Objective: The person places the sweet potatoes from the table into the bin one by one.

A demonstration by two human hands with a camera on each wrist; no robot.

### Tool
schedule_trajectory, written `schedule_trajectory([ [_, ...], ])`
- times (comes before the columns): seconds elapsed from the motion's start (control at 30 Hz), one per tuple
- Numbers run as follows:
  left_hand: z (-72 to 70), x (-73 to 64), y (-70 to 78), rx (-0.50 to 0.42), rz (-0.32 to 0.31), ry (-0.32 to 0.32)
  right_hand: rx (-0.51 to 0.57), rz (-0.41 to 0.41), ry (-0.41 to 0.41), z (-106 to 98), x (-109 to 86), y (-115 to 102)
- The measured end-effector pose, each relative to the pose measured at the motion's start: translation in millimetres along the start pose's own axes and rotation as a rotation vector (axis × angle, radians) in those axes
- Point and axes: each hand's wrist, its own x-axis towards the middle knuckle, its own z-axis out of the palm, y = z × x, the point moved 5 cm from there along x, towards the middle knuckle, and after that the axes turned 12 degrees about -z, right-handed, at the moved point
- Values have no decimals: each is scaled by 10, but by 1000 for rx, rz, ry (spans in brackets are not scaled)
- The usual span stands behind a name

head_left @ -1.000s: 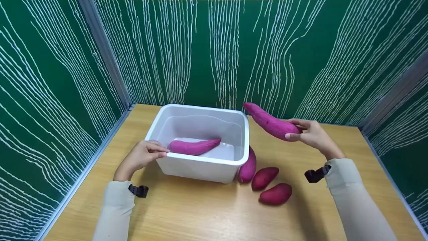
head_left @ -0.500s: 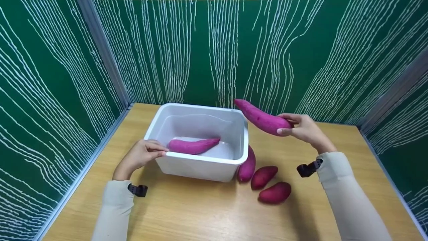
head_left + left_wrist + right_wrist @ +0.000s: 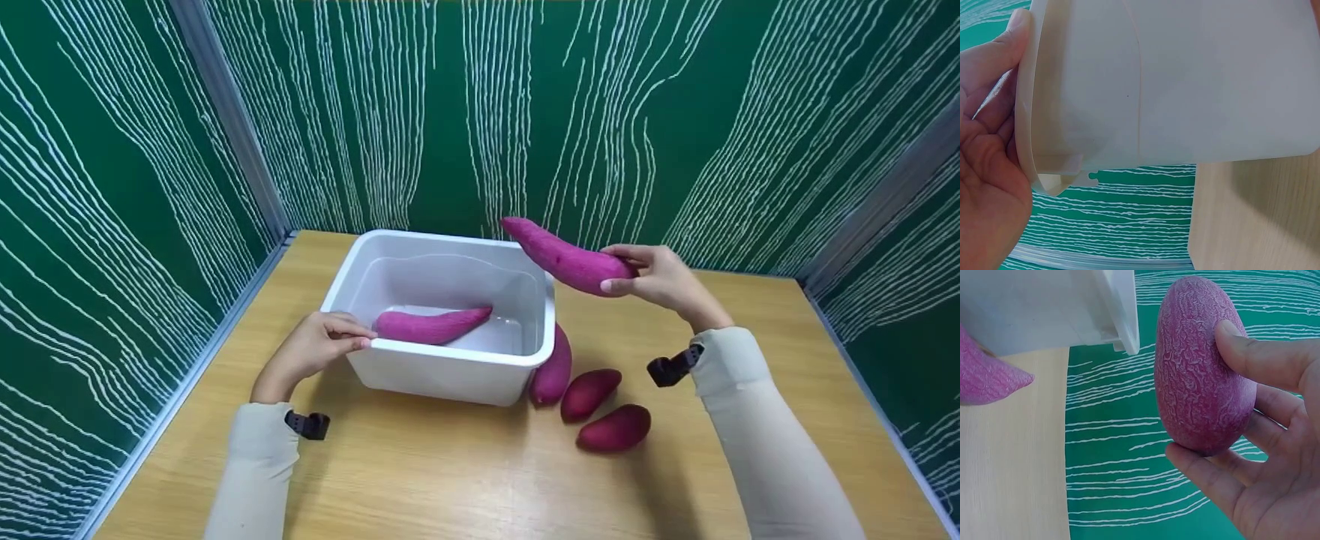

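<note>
By the left hand [image 3: 313,345], one white bin [image 3: 450,353] was pinched at its near rim; by the right hand [image 3: 666,280], a pink tuber [image 3: 570,264] was held at the bin's right edge, long axis slanted leftward. Nearest, two red tubers [image 3: 613,429] were seen, then another pink tuber [image 3: 553,369] beside the bin, a third [image 3: 433,326] inside.

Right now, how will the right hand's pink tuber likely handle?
The pink tuber seems stiff: gripped near one end by the right hand, it shows no sag. Its wrinkled skin probably resists slipping. Its rounded body may roll if set down.
</note>
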Motion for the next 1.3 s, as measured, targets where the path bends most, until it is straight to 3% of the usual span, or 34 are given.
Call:
schedule_trajectory([
  [0.1,2,-1,1,-3,6,1,-5,-1,-1,22,33,-39],
  [0.43,-5,-9,-1,-21,-59,-8,11,-17,-23,127,137,-131],
  [0.83,-6,-8,-10,-29,-64,-10,49,-37,-42,225,212,-272],
  [1.07,-14,-22,34,-16,29,6,37,-40,-54,304,281,-333],
  [1.3,3,-7,24,-8,17,2,37,-74,-63,386,352,-353],
])
